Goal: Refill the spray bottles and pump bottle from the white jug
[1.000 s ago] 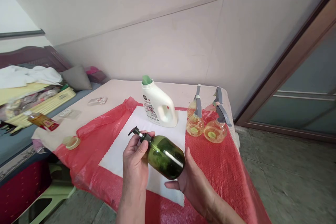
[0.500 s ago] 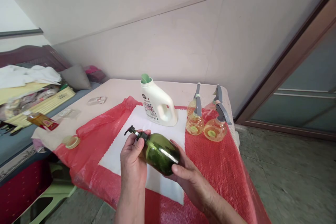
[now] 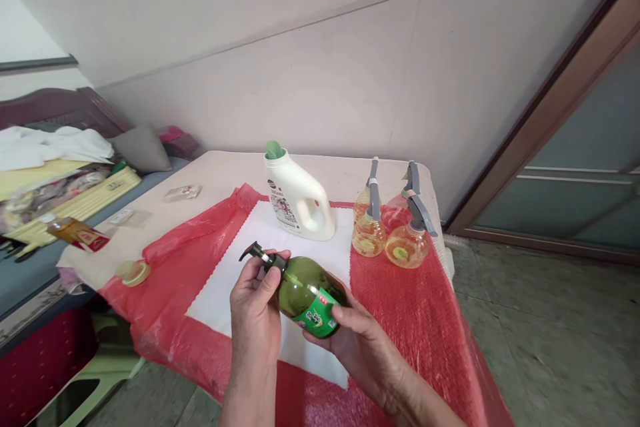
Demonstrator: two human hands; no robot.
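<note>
A dark green pump bottle [image 3: 303,283] lies tilted between my two hands, above a white cloth [image 3: 220,287]. Its black pump head points left, and a bright green label shows on its lower side. My left hand [image 3: 260,297] is closed round the neck, thumb on the black collar. Around the bottle's base my right hand [image 3: 355,323] is closed, its thumb at the label's edge. Behind the bottle a white detergent jug [image 3: 297,197] stands upright on the cloth, with something green in its open mouth.
Several clear bottles with grey handles [image 3: 407,243] stand at the right on red plastic sheeting [image 3: 400,320]. To the left are a round lid [image 3: 135,273], a bottle of amber liquid [image 3: 77,232] lying down and a clear packet [image 3: 183,193]. A green plastic stool [image 3: 107,363] is below.
The pump bottle has been turned about its length, so the green label now faces up into view. My right thumb has shifted slightly up along its side.
</note>
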